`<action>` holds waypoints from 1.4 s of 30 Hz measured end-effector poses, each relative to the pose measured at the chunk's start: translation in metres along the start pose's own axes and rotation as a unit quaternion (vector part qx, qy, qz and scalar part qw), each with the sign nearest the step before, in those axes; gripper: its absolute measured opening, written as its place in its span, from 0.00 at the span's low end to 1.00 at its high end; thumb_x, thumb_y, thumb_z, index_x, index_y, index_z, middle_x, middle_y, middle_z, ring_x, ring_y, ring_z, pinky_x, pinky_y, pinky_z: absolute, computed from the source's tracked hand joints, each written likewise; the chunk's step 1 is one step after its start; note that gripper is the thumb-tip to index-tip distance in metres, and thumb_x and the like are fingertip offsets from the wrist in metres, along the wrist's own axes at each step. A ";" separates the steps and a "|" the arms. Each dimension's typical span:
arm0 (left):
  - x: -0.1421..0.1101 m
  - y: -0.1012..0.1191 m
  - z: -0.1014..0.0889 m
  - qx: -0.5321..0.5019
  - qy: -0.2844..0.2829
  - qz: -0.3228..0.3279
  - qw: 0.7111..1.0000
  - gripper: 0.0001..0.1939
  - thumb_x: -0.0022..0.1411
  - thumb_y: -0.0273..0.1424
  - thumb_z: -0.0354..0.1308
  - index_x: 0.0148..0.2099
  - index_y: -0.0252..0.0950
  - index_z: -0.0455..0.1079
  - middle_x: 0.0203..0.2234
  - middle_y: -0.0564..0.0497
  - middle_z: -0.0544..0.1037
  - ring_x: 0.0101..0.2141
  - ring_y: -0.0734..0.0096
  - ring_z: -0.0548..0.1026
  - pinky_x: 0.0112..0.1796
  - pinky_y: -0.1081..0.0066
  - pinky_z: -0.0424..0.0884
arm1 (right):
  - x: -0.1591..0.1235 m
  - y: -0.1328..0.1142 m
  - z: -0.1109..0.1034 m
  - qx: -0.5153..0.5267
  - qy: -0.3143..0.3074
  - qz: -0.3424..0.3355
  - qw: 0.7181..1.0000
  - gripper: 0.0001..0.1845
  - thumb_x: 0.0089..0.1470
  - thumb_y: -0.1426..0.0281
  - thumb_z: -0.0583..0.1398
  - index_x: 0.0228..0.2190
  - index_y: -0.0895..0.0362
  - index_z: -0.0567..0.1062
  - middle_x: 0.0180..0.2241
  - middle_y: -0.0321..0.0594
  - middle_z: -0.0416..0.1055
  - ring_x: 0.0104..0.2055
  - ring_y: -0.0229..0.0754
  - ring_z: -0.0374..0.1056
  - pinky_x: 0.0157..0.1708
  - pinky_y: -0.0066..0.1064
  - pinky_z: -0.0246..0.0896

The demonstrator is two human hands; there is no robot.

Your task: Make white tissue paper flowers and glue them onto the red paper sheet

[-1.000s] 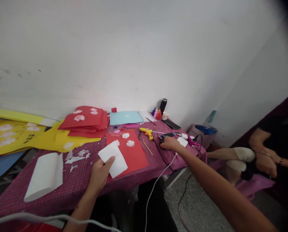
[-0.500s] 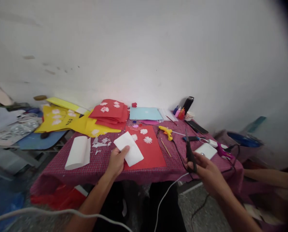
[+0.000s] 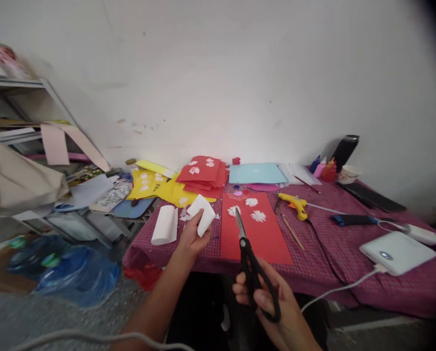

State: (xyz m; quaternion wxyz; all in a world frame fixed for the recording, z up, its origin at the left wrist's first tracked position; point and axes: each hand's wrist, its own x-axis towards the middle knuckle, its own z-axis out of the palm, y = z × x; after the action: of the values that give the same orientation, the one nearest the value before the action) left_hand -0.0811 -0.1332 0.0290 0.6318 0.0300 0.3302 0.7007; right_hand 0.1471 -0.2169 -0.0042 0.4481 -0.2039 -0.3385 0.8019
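Note:
My left hand is closed on a piece of white paper, which bends in its grip. Black-handled scissors sit in my right hand, fingers through the handles and blades pointing away from me. Below and beyond the blades lies a red sheet bearing white ruffled flower shapes. A white paper roll lies left of my left hand, with white scraps near it.
Right of the red sheet are a yellow glue gun, a wooden stick and a white power bank with a cable. Red sheets, yellow sheets and a light-blue sheet lie along the wall. Plastic bottles stand on the floor at left.
My right hand has brought the scissors leftward from the table's right side to the red sheet's front. The white paper is now bent and left of the red sheet. The view has shifted.

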 end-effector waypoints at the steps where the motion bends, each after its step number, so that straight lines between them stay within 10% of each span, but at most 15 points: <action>1: 0.000 0.001 0.000 -0.009 -0.005 -0.003 1.000 0.04 0.64 0.27 0.58 0.40 0.31 0.68 0.22 0.54 0.76 0.16 0.83 0.70 0.16 0.85 0.66 | -0.001 0.003 0.004 0.015 -0.011 -0.001 1.000 0.35 0.43 0.65 0.72 0.53 0.51 0.70 0.39 0.45 0.76 0.39 0.48 0.74 0.39 0.38 0.68; 11: 0.002 -0.001 0.002 -0.042 -0.021 0.005 0.999 0.05 0.66 0.23 0.53 0.35 0.32 0.66 0.18 0.59 0.67 0.13 0.87 0.63 0.16 0.88 0.62 | 0.000 0.017 0.017 0.151 -0.106 0.007 0.983 0.24 0.56 0.61 0.63 0.53 0.53 0.71 0.38 0.46 0.74 0.36 0.46 0.71 0.41 0.45 0.65; 42: 0.018 -0.024 -0.027 -0.014 -0.011 0.005 1.000 0.04 0.66 0.24 0.54 0.39 0.28 0.69 0.22 0.50 0.78 0.17 0.78 0.73 0.17 0.81 0.70 | 0.011 0.029 0.027 0.104 -0.053 0.045 0.992 0.22 0.59 0.64 0.60 0.54 0.56 0.69 0.36 0.44 0.73 0.33 0.44 0.71 0.38 0.42 0.67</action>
State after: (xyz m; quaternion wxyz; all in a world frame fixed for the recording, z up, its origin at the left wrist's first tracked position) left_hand -0.0767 -0.1284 -0.0108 0.6321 0.0303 0.3134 0.7080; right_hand 0.1076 -0.2279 -0.0069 0.4112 -0.1283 -0.2675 0.8619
